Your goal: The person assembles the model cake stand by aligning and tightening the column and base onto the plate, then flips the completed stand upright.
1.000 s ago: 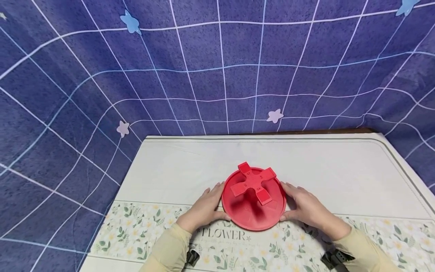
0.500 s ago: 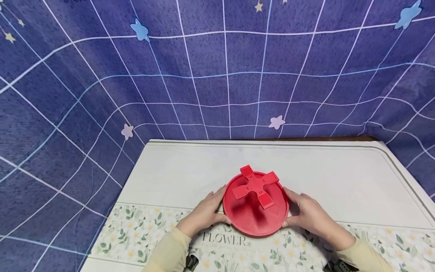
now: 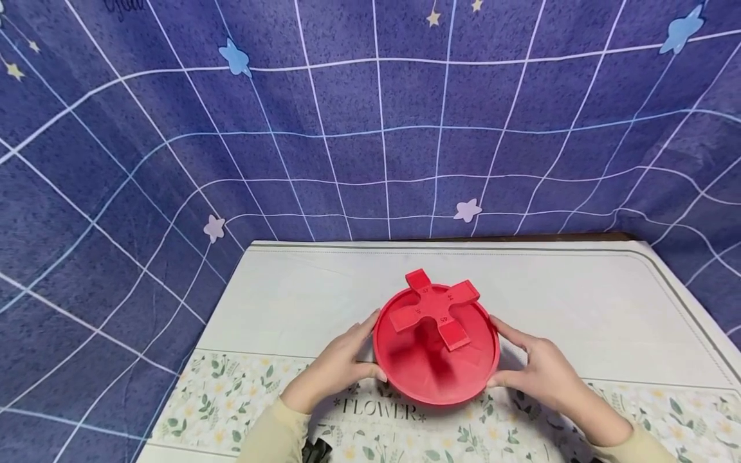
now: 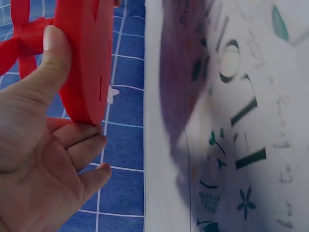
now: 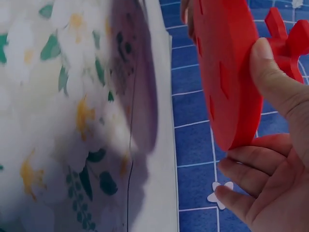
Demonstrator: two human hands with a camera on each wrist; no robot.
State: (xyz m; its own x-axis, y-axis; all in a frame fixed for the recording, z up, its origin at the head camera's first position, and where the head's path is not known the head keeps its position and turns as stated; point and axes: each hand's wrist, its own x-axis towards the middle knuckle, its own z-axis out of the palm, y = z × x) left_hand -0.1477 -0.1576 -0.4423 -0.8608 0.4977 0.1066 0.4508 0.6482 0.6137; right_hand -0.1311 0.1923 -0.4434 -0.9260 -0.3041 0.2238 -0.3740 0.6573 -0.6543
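Both arms wear pale khaki long sleeves (image 3: pixel 272 437); a black strap buckle (image 3: pixel 315 452) shows under the left one.

"FLOWER" printed on tablecloth (image 3: pixel 379 406); nr "45" on red cross piece (image 3: pixel 435 307), others unclear.

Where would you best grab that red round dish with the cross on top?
By its rim, from two opposite sides. The red dish is wide, flat and shallow, so the left hand and right hand each pinch its edge, thumb on top and fingers beneath. The raised cross probably makes a poorer handle.
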